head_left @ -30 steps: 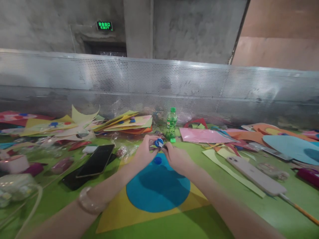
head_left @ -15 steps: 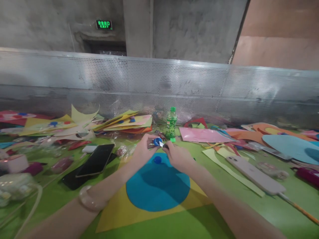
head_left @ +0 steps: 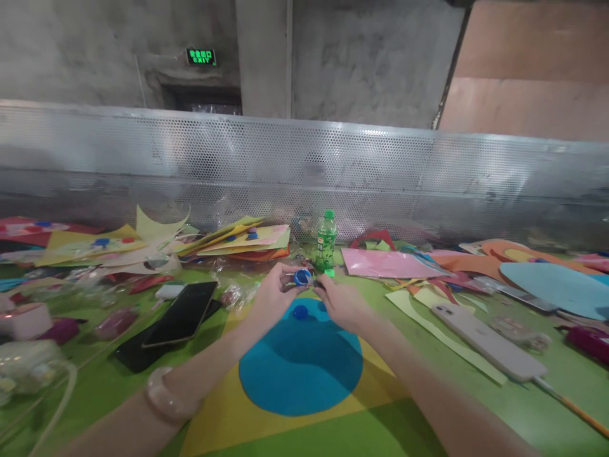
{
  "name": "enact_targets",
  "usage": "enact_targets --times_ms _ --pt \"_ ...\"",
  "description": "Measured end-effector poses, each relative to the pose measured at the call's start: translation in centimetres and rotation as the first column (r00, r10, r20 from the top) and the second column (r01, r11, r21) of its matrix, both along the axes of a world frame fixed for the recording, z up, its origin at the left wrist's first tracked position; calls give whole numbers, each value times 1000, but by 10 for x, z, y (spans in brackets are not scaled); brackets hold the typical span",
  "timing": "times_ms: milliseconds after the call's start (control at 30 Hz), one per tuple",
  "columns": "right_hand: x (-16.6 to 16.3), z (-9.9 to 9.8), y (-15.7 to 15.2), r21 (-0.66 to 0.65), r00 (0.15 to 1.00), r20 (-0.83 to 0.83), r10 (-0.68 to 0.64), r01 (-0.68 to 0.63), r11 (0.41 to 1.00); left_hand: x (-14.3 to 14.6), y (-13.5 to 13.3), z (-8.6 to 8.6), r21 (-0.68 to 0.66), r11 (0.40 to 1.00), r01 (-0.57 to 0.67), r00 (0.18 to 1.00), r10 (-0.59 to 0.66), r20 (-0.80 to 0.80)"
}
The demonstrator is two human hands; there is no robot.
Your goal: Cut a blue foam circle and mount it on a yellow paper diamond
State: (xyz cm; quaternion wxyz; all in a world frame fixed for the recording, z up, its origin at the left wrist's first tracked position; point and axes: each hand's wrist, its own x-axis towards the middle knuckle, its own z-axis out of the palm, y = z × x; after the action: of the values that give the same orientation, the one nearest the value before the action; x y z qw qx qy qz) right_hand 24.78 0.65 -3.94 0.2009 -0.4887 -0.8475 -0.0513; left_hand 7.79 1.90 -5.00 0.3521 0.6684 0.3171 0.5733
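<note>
Between its thumb and fingers, my left hand (head_left: 275,289) holds a small round blue bottle cap (head_left: 302,277), its hollow side partly toward me. My right hand (head_left: 340,301) pinches a small pale piece (head_left: 309,281) at the cap's right edge; its exact kind is too small to make out. Below both hands lies a large blue paper circle (head_left: 299,374) on a yellow paper sheet (head_left: 214,416). A second blue round piece (head_left: 300,312) sits near the top of that circle.
Behind my hands stands a green-capped bottle (head_left: 326,244). Two dark phones (head_left: 181,317) lie at left, and a pale phone (head_left: 490,339) at right. Coloured paper sheets (head_left: 242,238) are piled at the back, with a pink sheet (head_left: 380,261) to the right. A perforated metal barrier (head_left: 390,165) runs behind.
The view has tilted slightly, so everything sits a little lower. The white piece at the cap shows less than before, and the cap's rim faces me more. Both hands keep their grip.
</note>
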Motion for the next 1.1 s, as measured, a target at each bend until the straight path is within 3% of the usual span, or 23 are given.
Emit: enact_targets --times_ms 233,333,533,1100 --pt "24 11 14 98 972 -133 -195 209 973 0 0 0 2 1000 -8 999 8 -41" --pt "25 12 10 143 987 -117 -109 126 982 -2 3 -2 22 999 -31 999 32 -7" --pt "3 0 -2 57 997 58 50 -53 997 -3 6 -5 96 992 -78 997 76 18" --pt "-2 -2 -2 70 999 36 8 -11 997 1 -8 8 15 999 -49 998 48 29"
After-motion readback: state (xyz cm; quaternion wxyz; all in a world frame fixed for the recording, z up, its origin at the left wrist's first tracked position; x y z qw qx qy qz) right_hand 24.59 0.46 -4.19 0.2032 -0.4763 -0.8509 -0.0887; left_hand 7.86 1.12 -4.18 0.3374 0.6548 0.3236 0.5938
